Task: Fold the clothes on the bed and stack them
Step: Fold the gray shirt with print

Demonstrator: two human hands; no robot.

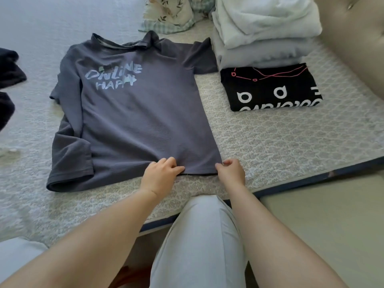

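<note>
At the near hem of the grey shirt (133, 113), left hand (160, 176) and right hand (230, 172) pinch the cloth; better pull it flat and even before folding.

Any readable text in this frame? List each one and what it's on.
"ONLINE" over "HAPPY", last letters partly distorted: chest print on the grey long-sleeved shirt.
White lettering on the folded black shirt: upside down and cut off by the fold, not readable.
No other text visible.
</note>
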